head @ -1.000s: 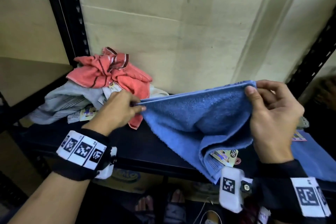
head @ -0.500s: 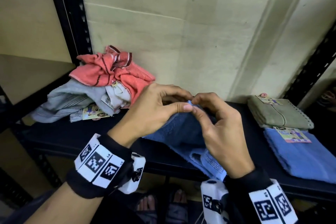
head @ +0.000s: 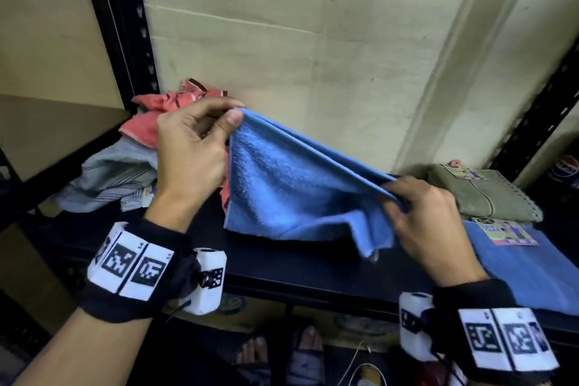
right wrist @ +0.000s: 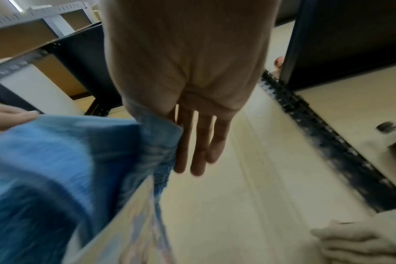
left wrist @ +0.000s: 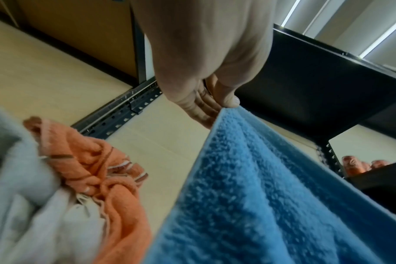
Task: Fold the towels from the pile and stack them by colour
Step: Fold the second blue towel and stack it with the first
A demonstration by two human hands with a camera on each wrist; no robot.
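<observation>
A soft blue terry towel (head: 294, 185) hangs doubled in the air above the dark shelf board (head: 282, 269), stretched on a slant between two hands. The left hand (head: 191, 153) is the higher one, thumb and fingers curled and pinching the towel's upper corner; the left wrist view shows the thumb tip pressed right on the blue edge. The right hand (head: 429, 222) is lower and to the right, pinching the other corner between thumb and forefinger, with the remaining fingers lying straight along the cloth in the right wrist view. The towel's bottom edge sags close to the shelf; whether it touches I cannot tell.

Behind the left hand, against the cream wall (head: 313, 41), sits the unfolded pile: a crumpled coral towel with dark stripes (head: 147, 125) on top of a pale grey striped towel (head: 116, 175). At the right end of the shelf lies a folded olive-green towel (head: 488, 197), and just in front of it a folded blue towel with a paper label (head: 526, 269).
</observation>
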